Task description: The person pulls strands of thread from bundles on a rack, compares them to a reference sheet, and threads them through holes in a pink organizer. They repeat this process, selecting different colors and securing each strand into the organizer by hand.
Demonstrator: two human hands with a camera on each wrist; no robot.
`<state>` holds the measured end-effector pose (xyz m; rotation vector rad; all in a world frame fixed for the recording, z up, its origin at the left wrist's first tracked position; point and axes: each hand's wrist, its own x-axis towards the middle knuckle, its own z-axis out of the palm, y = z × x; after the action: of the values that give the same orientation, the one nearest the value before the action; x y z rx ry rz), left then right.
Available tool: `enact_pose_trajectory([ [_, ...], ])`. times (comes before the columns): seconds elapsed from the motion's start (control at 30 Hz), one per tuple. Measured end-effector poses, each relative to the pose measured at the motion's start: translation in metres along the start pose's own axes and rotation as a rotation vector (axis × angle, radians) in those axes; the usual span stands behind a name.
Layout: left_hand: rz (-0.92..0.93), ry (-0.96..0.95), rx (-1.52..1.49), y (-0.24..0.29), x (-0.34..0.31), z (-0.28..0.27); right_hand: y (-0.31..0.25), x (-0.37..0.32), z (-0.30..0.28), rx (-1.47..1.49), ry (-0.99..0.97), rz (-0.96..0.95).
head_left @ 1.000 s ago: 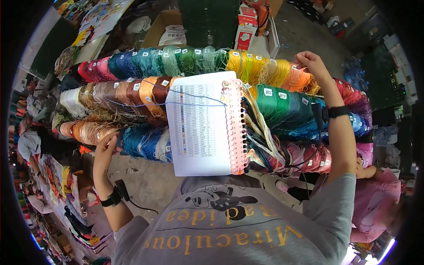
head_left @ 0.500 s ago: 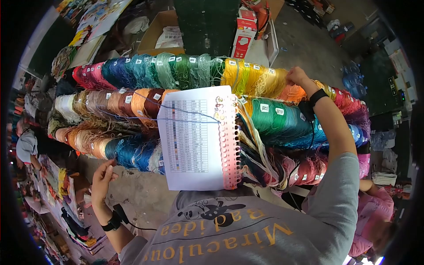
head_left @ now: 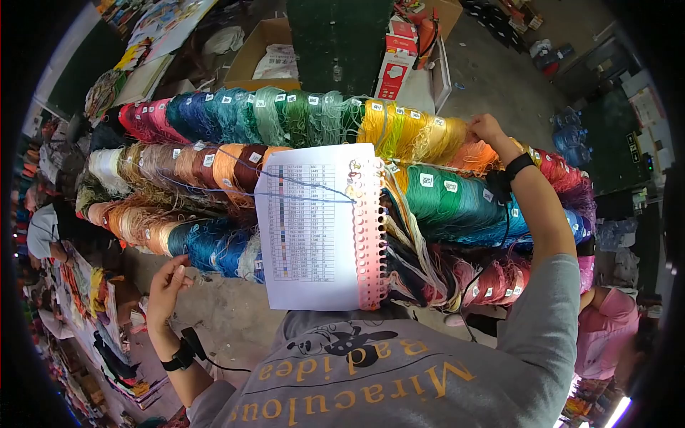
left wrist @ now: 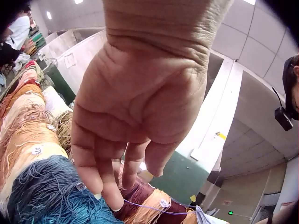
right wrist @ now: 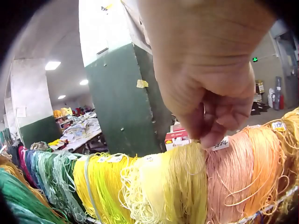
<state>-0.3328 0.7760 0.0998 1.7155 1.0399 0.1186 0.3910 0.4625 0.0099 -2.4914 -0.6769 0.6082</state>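
My right hand [head_left: 489, 130] is at the far row, its fingers curled down onto the top of the skeins. In the right wrist view, thumb and fingertips pinch the olive-yellow thread [right wrist: 187, 172]. A peach-pink skein [right wrist: 226, 179] hangs right beside it, with a white handwritten label [right wrist: 221, 143] behind the fingertips. My left hand [head_left: 165, 291] hangs with loosely bent fingers at the near row, fingertips right by the dark blue thread [head_left: 191, 242]. The left wrist view shows its palm, nothing held, over the blue skein [left wrist: 51, 191].
A printed chart sheet [head_left: 307, 242] with a pink punched strip [head_left: 367, 257] lies across the rows; blue yarn [head_left: 300, 195] crosses it. Several thread bundles [head_left: 414, 235] hang beside it. A person in pink [head_left: 606, 328] is at the right. Beyond the rows stand a green pillar [head_left: 335, 50] and red-white box [head_left: 396, 68].
My right hand has shifted left from the orange skeins to the yellow thread's edge and bent its fingers down. The left hand has drawn slightly back from the blue thread. The head view has tilted slightly.
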Motion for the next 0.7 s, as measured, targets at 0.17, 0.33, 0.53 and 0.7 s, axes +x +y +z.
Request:
enact_pose_trajectory([
  [0.17,-0.001,-0.011,0.006,0.003,0.003,0.004,-0.033,-0.037,-0.012,0.371,0.038,0.115],
  [0.33,-0.003,-0.019,0.000,0.005,0.001,0.008,-0.027,-0.039,-0.030,0.758,-0.035,0.268],
  [0.53,0.091,-0.114,-0.005,0.032,0.006,0.034,-0.087,-0.086,-0.079,0.414,0.184,-0.229],
  [0.7,0.183,-0.318,-0.077,0.066,0.018,0.072,-0.157,-0.151,-0.188,0.968,0.136,-0.748],
])
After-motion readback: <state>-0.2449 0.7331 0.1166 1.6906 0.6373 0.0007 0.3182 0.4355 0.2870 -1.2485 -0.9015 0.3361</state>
